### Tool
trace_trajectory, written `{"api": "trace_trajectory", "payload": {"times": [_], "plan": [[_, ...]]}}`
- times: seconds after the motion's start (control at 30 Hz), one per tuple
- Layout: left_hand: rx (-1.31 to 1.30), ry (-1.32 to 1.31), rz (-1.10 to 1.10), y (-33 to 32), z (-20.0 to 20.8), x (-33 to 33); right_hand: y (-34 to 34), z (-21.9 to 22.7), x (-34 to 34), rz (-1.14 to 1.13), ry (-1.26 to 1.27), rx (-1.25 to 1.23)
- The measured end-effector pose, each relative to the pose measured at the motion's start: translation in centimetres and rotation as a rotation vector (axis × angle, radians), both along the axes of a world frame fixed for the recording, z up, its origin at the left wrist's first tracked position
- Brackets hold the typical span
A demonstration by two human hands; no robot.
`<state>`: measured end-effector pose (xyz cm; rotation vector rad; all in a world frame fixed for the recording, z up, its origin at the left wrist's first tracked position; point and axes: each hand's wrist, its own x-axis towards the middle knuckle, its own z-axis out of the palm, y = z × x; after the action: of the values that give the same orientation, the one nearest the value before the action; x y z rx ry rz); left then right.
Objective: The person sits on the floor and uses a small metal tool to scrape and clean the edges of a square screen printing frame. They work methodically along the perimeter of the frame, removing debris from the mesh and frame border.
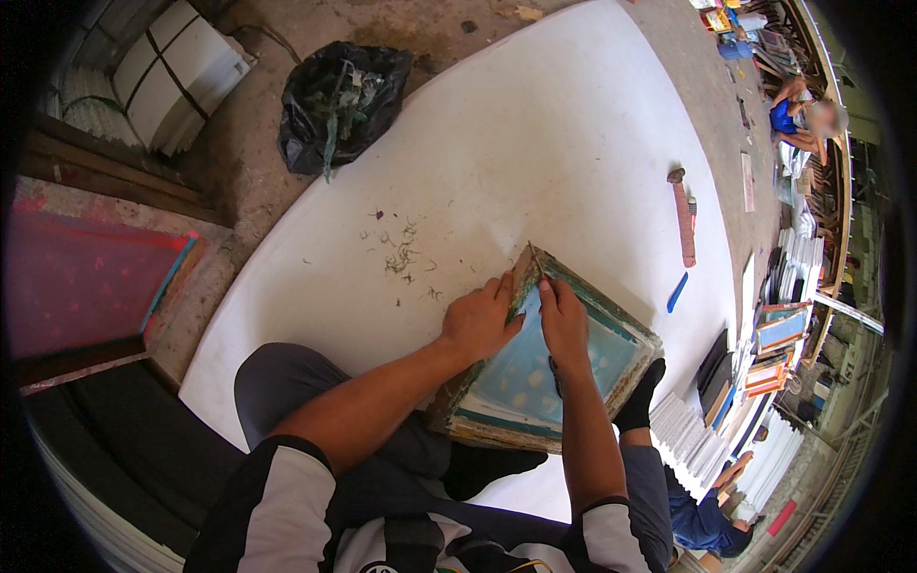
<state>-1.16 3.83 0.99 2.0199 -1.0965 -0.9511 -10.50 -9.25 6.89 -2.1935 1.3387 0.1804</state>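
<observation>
I see the blue-meshed frame [523,368] under both hands, nearer the right edge of the white sheet [535,143] than the left. The left hand [482,320] clasps its upper-left side; the right hand [565,323] is bunched near its top corner (around what, I can't tell remotely).

— Please, where does this camera sit?
— On the head of the seated person [415,540], facing down; the left hand [475,323] and right hand [565,327] are near, the floor [435,33] farther.
</observation>
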Motion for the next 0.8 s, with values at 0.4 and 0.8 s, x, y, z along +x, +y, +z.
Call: {"api": "trace_trajectory", "payload": {"times": [0.4, 0.8], "plan": [[0.01, -0.02, 0.024, -0.2, 0.5, -0.2, -0.9, -0.6, -1.8, -0.081, -0.109, 0.089], [0.033, -0.132, 0.016, -0.1, -0.4, -0.6, -6.4, 5.3, 4.3, -0.445, -0.408, 0.288]]}}
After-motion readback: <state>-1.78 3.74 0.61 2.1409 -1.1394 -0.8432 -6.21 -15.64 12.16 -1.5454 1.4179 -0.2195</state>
